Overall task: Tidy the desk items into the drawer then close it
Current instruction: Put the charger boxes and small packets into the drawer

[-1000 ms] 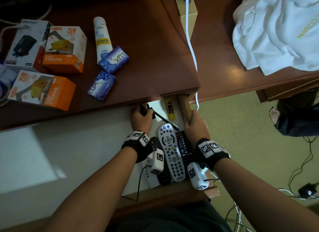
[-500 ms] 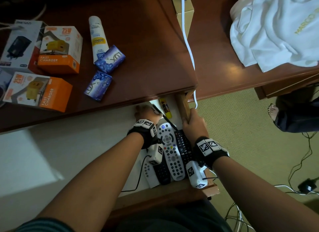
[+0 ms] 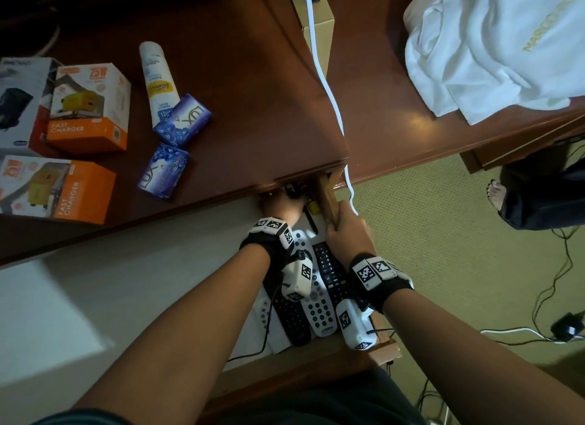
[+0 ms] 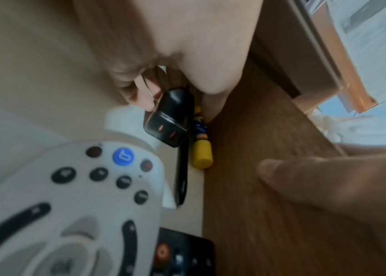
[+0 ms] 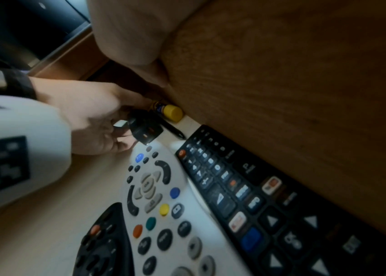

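While your left hand (image 5: 97,119) pinches the black plug (image 4: 168,119) at the drawer (image 3: 329,200) back, beside the glue stick (image 4: 201,151), your right hand (image 3: 346,231) grips the drawer's side wall. Stowing step: release it, then fetch tabletop (image 3: 247,86) boxes.

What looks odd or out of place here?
The drawer is open and partly filled, yet charger boxes, two soap bars and a tube lie scattered on the desk. A white cable trails off its edge beside the right hand.
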The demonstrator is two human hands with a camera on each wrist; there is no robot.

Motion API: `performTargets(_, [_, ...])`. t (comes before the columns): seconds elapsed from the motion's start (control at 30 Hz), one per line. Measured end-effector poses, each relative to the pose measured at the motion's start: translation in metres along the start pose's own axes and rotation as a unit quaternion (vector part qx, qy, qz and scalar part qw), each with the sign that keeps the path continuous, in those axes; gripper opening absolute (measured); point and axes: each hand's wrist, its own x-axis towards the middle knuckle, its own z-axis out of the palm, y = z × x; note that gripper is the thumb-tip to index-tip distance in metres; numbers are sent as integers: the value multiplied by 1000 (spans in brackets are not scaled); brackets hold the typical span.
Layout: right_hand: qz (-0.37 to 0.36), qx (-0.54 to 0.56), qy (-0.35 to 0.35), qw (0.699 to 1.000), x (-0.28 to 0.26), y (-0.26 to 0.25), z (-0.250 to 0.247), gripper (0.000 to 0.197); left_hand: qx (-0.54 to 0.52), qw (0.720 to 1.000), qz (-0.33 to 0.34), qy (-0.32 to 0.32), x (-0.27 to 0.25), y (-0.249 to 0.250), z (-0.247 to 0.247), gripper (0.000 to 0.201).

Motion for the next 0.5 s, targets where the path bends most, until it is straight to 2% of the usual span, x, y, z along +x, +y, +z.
performTargets(0.07, [2, 2, -3, 1000, 1, 1, 2, 12, -16, 1000, -4, -4, 1, -3, 8, 63])
performTargets(0.27, [1, 10, -7, 1000, -1, 0, 1, 12, -6, 999, 48, 7, -19, -5, 8, 71])
performTargets(0.4, [3, 9, -8, 1000, -3, -2, -2, 12, 4, 999, 48, -3, -39, -6, 4, 84])
performTargets(0.5, [1, 13, -9, 1000, -3, -2, -2, 12, 29, 996, 87, -18, -52, -7, 7, 81])
